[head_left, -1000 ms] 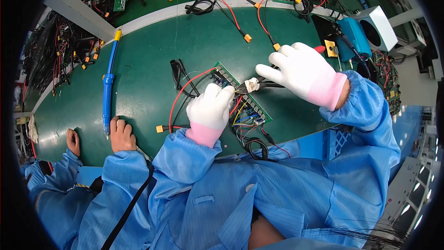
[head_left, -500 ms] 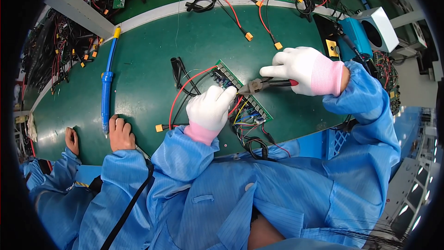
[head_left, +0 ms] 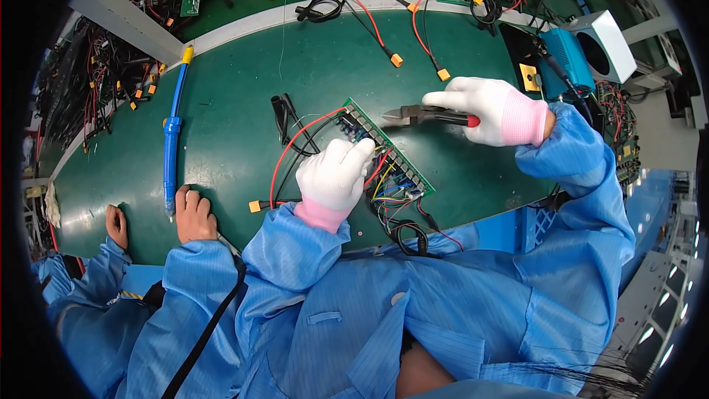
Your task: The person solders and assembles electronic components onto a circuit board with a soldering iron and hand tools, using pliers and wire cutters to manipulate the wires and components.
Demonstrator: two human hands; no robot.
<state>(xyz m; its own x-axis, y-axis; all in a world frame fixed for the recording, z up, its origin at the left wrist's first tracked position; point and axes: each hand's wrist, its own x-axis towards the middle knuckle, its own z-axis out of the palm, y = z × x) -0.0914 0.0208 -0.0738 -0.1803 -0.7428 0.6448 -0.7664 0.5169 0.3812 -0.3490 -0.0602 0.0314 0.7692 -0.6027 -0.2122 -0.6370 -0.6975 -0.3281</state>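
In front of you is a green tabletop (head_left: 244,103) with a pale stripe along its far side. On it lie a green circuit board (head_left: 395,159) (red and black wires run from it), a blue soldering iron (head_left: 172,140) at the left, a black cable bundle (head_left: 284,114), and orange-tipped leads (head_left: 396,60).

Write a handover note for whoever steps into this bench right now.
Left hand: gloved, pressing down on the circuit board on the green mat.
Right hand: gloved, gripping cutters, tips just above the board's far end.
Board: red, black and coloured wires trail off it; a yellow plug lies at its left.
A co-worker's bare hand rests at the mat's near edge, by a blue tool.
Done or left: cannot tell from this view.
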